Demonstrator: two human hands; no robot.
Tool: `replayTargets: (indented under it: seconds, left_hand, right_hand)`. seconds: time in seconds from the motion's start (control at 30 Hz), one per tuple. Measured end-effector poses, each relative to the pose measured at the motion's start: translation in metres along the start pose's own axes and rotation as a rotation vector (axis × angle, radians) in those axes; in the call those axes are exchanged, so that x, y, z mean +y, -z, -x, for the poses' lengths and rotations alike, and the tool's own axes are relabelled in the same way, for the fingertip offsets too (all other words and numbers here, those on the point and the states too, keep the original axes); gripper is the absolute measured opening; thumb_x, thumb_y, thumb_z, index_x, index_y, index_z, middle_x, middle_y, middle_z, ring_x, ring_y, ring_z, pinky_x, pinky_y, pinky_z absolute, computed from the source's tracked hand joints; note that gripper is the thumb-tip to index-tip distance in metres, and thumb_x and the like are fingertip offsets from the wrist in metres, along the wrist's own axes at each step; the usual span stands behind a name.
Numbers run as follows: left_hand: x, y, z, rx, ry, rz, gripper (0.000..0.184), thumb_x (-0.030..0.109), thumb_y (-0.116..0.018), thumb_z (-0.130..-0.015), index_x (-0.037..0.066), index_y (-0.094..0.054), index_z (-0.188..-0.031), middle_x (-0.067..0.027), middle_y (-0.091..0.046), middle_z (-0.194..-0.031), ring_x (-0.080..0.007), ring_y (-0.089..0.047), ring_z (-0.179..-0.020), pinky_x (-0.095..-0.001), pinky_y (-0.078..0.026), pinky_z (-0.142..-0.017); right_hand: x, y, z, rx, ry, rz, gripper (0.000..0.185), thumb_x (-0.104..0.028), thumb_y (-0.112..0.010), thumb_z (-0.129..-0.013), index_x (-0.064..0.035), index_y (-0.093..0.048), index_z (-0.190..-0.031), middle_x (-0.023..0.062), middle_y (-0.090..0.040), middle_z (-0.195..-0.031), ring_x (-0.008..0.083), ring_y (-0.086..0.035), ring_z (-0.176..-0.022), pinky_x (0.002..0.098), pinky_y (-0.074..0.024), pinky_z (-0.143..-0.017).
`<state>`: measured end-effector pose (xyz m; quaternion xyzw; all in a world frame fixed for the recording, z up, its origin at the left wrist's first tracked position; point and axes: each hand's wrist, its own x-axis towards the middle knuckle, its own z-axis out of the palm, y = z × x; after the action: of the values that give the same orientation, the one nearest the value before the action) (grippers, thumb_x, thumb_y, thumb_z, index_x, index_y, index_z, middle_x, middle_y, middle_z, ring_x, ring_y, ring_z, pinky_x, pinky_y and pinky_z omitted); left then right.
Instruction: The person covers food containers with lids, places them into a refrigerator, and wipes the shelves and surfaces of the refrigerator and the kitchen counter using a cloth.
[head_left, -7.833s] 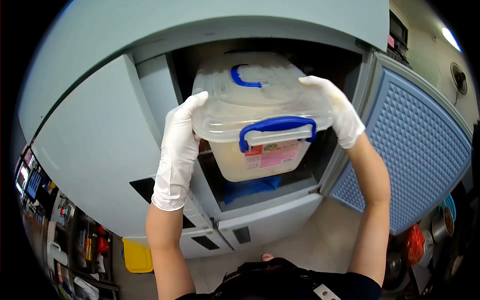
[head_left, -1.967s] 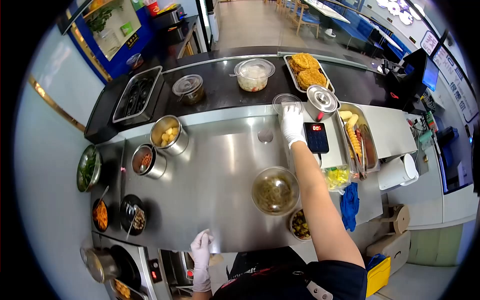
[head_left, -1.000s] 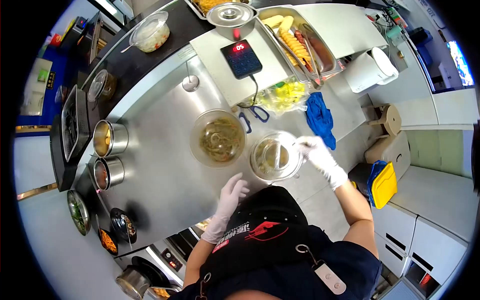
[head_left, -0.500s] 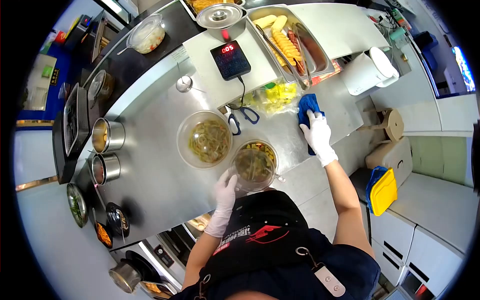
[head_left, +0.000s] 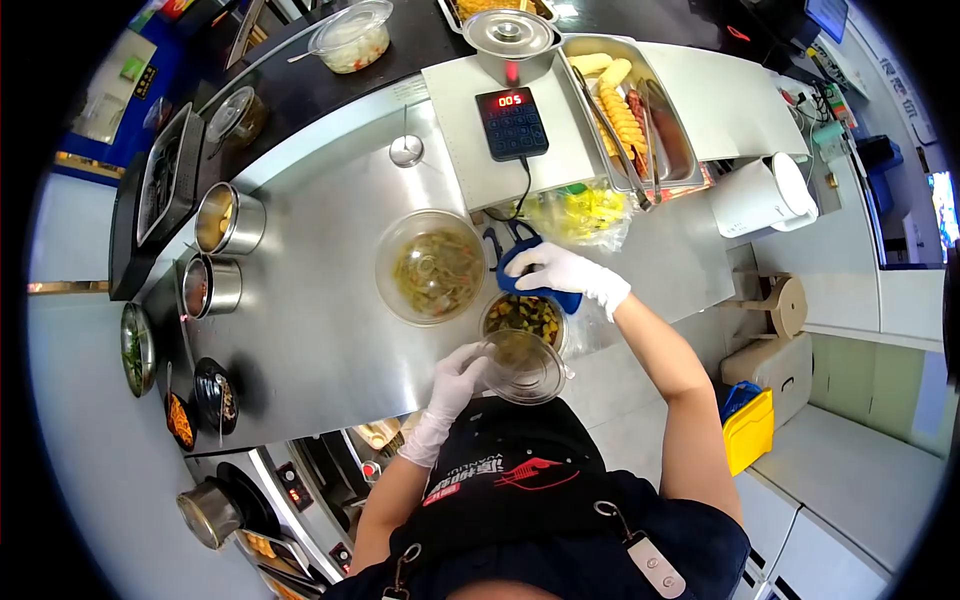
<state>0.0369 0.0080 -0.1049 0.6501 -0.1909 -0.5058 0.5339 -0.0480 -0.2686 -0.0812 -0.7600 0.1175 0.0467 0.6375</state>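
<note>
In the head view my left hand [head_left: 454, 386], in a white glove, grips the edge of a clear round lid [head_left: 524, 368]. The lid is held near my apron, overlapping the near side of a bowl of dark diced food [head_left: 524, 318]. My gloved right hand [head_left: 562, 271] is closed over a blue cloth [head_left: 514, 262] just beyond that bowl. Beside it on the left stands a clear-covered bowl of greenish strips [head_left: 436, 268]. Blue-handled scissors [head_left: 493, 243] lie partly hidden by the cloth.
Behind the bowls are a plastic bag with yellow contents [head_left: 585, 213], a digital scale [head_left: 512, 124] and a metal tray [head_left: 680, 150] with food and tongs. Steel pots [head_left: 230, 218] line the counter's left side. A white pitcher [head_left: 750, 195] stands at right.
My right hand has brought the blue cloth leftward from the counter's right end to beside the bowls. My left hand has drawn the lid toward my body, uncovering more diced food. The view has shifted.
</note>
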Motion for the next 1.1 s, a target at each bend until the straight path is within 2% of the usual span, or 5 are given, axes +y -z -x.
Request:
replayTargets:
  seconds: [0.03,0.23,0.33,0.57,1.1]
  left_hand:
    - [0.004,-0.001,-0.001,-0.016,0.024,-0.005,0.027,0.003,-0.057,-0.087,-0.006,-0.059,-0.112,-0.0089,-0.066,-0.105,-0.0131,-0.06,-0.097,-0.0246,-0.046,-0.087]
    - [-0.002,-0.017,-0.004,0.134,-0.032,-0.041,0.024,0.004,-0.058,-0.085,-0.005,-0.062,-0.108,-0.0098,-0.067,-0.102,-0.0133,-0.061,-0.093,-0.0248,-0.047,-0.084]
    - [-0.007,-0.026,-0.004,0.212,-0.085,-0.03,0.022,0.005,-0.058,-0.087,-0.001,-0.062,-0.108,0.0006,-0.06,-0.075,-0.0054,-0.052,-0.059,-0.0191,-0.043,-0.053]
    - [0.005,-0.041,-0.002,0.269,-0.019,0.07,0.019,0.004,-0.057,-0.087,-0.001,-0.062,-0.106,-0.001,-0.06,-0.076,-0.006,-0.053,-0.059,-0.0197,-0.044,-0.053]
    - [0.008,-0.03,-0.001,0.2,0.03,0.027,0.024,0.005,-0.059,-0.087,0.0,-0.061,-0.11,-0.0036,-0.064,-0.088,-0.0061,-0.056,-0.063,-0.0191,-0.045,-0.054]
  right_hand:
    - [-0.002,-0.001,-0.011,-0.084,0.019,0.017,0.021,-0.008,-0.066,-0.078,0.0018,-0.064,-0.097,0.0115,-0.065,-0.1,0.0203,-0.059,-0.096,0.0296,-0.0447,-0.088]
    - [-0.003,-0.02,-0.035,-0.266,0.038,0.221,0.023,-0.009,-0.064,-0.078,0.0006,-0.063,-0.099,0.0113,-0.065,-0.095,0.023,-0.06,-0.092,0.0317,-0.0457,-0.086]
    - [-0.003,-0.019,-0.029,-0.224,-0.018,0.291,0.026,-0.01,-0.065,-0.077,-0.0001,-0.062,-0.1,0.0115,-0.064,-0.094,0.0231,-0.06,-0.091,0.0318,-0.0458,-0.085]
    - [0.01,-0.008,-0.007,-0.065,-0.045,0.286,0.028,-0.011,-0.068,-0.073,0.0,-0.062,-0.099,0.0138,-0.065,-0.093,0.0237,-0.061,-0.088,0.0315,-0.0469,-0.081]
    - [0.038,-0.019,0.118,0.429,-0.321,-0.43,0.017,-0.002,-0.064,-0.079,0.0019,-0.061,-0.095,0.0031,-0.063,-0.084,0.0103,-0.056,-0.076,0.0258,-0.0478,-0.073]
